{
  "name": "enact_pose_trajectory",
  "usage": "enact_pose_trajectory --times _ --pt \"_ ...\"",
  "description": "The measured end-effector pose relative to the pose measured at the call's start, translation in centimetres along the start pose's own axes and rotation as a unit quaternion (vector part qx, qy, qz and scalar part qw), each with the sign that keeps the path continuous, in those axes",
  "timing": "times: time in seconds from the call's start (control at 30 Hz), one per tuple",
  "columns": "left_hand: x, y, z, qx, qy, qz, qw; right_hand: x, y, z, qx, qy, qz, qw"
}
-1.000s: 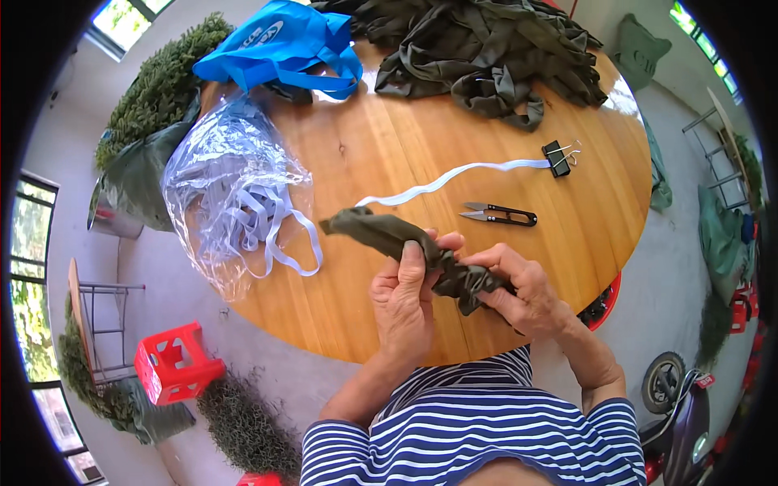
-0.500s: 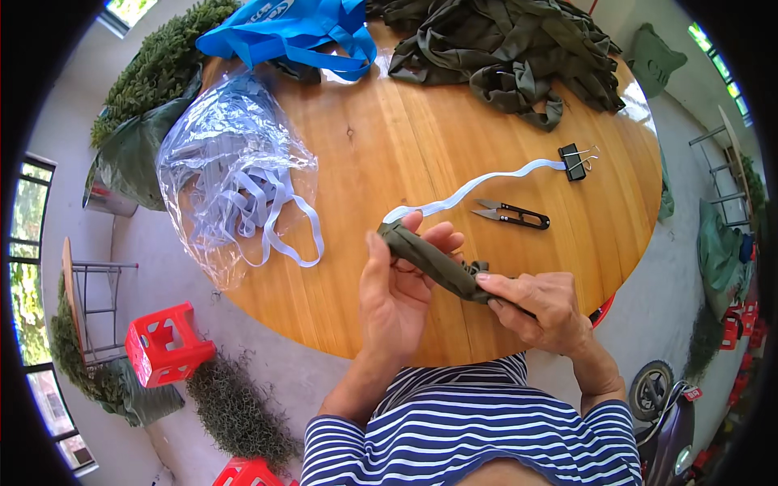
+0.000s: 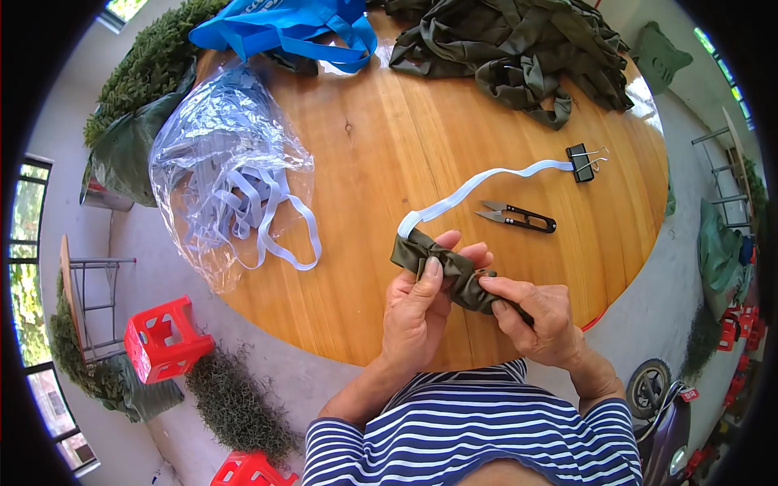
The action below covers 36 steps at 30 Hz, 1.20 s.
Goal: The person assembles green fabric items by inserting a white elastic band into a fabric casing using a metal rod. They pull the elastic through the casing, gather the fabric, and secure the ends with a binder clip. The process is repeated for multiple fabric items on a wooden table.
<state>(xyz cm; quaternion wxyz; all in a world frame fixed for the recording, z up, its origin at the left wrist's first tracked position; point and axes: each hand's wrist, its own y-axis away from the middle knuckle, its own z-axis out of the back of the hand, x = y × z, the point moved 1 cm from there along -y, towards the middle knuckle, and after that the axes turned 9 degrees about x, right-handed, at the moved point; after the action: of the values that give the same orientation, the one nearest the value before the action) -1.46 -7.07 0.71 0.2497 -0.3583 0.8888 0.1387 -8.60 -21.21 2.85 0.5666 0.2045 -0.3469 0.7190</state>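
An olive-green fabric tube [image 3: 454, 279], bunched into gathers, lies across both my hands above the table's near edge. My left hand [image 3: 417, 316] pinches its upper part between thumb and fingers. My right hand [image 3: 535, 312] grips its lower end, thumb and forefinger pressed on the cloth. A white elastic band [image 3: 466, 190] comes out of the tube's upper opening and runs right across the wood to a black binder clip [image 3: 580, 164], which is clamped on its far end. Just below the band lie black thread snips [image 3: 516, 217], touched by neither hand.
The round wooden table [image 3: 348, 178] carries a clear plastic bag [image 3: 219, 162] of white elastic at left. A blue bag [image 3: 292, 32] and a heap of olive fabric strips [image 3: 510, 61] sit at the far side. A red stool [image 3: 166, 340] stands on the floor at left.
The left thumb has closed down onto the fabric tube, which was smoother and is now more bunched. Its upper end has shifted slightly right and down, showing more of the elastic at the opening.
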Motion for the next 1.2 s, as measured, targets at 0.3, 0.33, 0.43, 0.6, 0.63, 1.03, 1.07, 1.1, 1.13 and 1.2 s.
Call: enact_pose_trajectory --times 0.3,0.33,0.43,0.6,0.63,1.03,1.07,1.1,1.13,1.2 --pt "-0.7 0.2 0.9 0.014 0.105 -0.011 0.994 0.2 0.0 1.2 0.097 -0.241 -0.125 0.957" --pt "-0.7 0.3 0.8 -0.001 0.112 -0.020 0.993 0.1 0.0 1.3 0.106 -0.264 -0.145 0.948" --pt "-0.8 0.2 1.0 0.007 0.107 -0.011 0.994 -0.3 0.2 1.3 0.107 -0.325 -0.182 0.922" --pt "-0.5 0.4 1.3 0.025 0.119 -0.012 0.992 -0.9 -0.4 1.9 0.153 -0.470 -0.289 0.820" --pt "-0.5 0.4 1.4 0.026 0.136 -0.004 0.990 -1.0 -0.5 2.0 0.160 -0.502 -0.307 0.793" --pt "0.0 0.6 1.5 0.020 0.055 0.010 0.998 -1.7 -0.2 1.5 0.152 -0.507 -0.299 0.794" --pt "0.0 0.6 1.4 0.012 0.033 0.017 0.999 -1.4 -0.2 1.0 0.119 -0.488 -0.278 0.819" --pt "0.0 0.5 1.3 0.005 0.011 0.025 1.000 -1.0 -0.3 0.3 0.084 -0.467 -0.258 0.842" --pt "0.0 0.5 1.2 -0.002 -0.010 0.033 0.999 -0.7 -0.3 0.0 0.049 -0.444 -0.238 0.862" --pt "0.2 0.5 1.1 -0.018 0.043 0.011 0.999 -0.6 -0.4 0.5 0.090 -0.447 -0.248 0.855"
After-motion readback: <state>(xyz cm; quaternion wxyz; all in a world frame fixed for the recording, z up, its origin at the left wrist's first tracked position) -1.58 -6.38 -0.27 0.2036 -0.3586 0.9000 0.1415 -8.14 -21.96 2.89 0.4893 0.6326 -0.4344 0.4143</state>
